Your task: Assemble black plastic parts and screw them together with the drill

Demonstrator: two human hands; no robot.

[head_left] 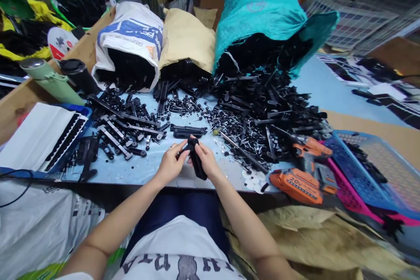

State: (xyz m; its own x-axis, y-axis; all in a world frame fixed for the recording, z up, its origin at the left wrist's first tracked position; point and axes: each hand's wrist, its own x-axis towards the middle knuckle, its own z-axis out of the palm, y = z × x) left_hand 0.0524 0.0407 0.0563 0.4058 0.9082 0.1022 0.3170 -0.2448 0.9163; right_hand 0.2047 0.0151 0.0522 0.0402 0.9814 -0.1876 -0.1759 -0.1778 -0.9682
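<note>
Both hands meet over the front edge of the light blue table. My right hand is closed round a long black plastic part that slants down toward me. My left hand pinches a small black piece against the top end of that part. Just beyond the hands lie a few assembled black bars. Heaps of black plastic strips and small fasteners cover the table beyond.
An orange cordless drill lies right of my hands, beside blue and pink baskets. A white sack, a tan sack and a teal sack spill black parts at the back. A blue tray and two bottles sit left.
</note>
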